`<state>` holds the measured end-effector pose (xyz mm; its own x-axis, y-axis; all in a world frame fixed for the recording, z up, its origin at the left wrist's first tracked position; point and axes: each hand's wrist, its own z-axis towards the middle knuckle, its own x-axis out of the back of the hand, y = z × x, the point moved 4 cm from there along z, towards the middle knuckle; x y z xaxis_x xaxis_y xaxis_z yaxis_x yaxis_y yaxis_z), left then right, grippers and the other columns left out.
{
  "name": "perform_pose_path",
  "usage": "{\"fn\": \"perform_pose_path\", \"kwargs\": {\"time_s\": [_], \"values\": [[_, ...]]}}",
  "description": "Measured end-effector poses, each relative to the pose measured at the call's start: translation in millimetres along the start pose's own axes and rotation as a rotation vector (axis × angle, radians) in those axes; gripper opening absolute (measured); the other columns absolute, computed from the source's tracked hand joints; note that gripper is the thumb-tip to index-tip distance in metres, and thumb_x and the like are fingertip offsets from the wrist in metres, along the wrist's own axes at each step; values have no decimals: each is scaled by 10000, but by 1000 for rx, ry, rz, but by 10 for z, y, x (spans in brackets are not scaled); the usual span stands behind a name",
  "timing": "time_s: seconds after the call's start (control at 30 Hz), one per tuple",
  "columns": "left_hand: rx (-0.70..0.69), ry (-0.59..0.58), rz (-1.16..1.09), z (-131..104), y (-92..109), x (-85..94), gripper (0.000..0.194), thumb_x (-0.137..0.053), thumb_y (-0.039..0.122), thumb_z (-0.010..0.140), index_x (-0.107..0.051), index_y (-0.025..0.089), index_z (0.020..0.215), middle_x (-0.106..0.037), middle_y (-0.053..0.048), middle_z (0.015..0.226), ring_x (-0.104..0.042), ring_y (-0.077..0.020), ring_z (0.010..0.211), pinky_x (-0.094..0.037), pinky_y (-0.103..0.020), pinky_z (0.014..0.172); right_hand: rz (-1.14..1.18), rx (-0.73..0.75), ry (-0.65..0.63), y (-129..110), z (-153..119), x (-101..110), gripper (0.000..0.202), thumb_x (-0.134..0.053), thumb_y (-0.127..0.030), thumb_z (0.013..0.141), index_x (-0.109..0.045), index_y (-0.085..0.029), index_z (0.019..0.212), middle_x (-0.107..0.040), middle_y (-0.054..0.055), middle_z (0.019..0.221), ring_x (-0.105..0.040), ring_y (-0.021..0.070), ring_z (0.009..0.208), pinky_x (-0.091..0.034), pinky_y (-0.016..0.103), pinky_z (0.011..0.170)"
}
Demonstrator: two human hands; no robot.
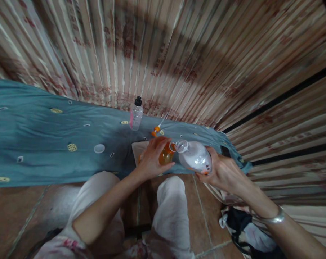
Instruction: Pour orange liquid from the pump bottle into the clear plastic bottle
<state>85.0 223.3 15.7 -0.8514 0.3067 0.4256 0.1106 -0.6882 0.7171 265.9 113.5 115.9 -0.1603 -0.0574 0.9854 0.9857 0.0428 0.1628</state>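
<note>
1. over the counter (44, 144), near its front edge, the clear bottle (196, 156) tilts mouth-first toward the orange bottle (166, 157).
2. the right hand's (222, 171) fingers grip the clear bottle's lower end; the left hand's (153, 154) clasp the orange bottle.
3. both seem light, thin plastic, perhaps slippery; hold bodies gently.

The amber bottle (167, 157) is partly hidden.

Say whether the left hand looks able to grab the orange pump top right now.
Probably not as it stands: the left hand is gripping the orange bottle. The orange pump top lies just beyond it on the teal cloth, with nothing visible between, so the way itself looks free.
</note>
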Motion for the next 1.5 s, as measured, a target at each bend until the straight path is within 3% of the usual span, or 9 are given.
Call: {"fn": "perform_pose_path", "kwargs": {"time_s": [1.1, 1.27, 1.5], "values": [[8, -82, -13, 2, 42, -24, 857, -756, 302, 667, -335, 262, 1413, -412, -118, 1399, -400, -319, 1294, -356, -515, 1101, -8, 12, -31, 15, -12, 66, 586, -546, -384, 756, -455, -36, 1217, -648, 74, 688, -582, 210, 516, -383, 282, 478], [19, -98, -33, -9, 23, -35, 949, -757, 268, 661, -240, 282, 1457, -392, -116, 1434, -394, -321, 1326, -352, -536, 1111, -11, 7, -24, 19, -17, 68, 563, -549, -396, 748, -459, -61, 1192, -648, 70, 681, -576, 205, 503, -378, 281, 484], [77, -112, -83, -60, -97, -58, 1129, -784, 237, 620, -73, 252, 1498, -248, -166, 1547, -287, -357, 1427, -313, -567, 1144, 19, -26, -67, 36, -20, 76, 569, -541, -377, 745, -461, -42, 1198, -631, 57, 643, -540, 189, 467, -361, 279, 460]]}}
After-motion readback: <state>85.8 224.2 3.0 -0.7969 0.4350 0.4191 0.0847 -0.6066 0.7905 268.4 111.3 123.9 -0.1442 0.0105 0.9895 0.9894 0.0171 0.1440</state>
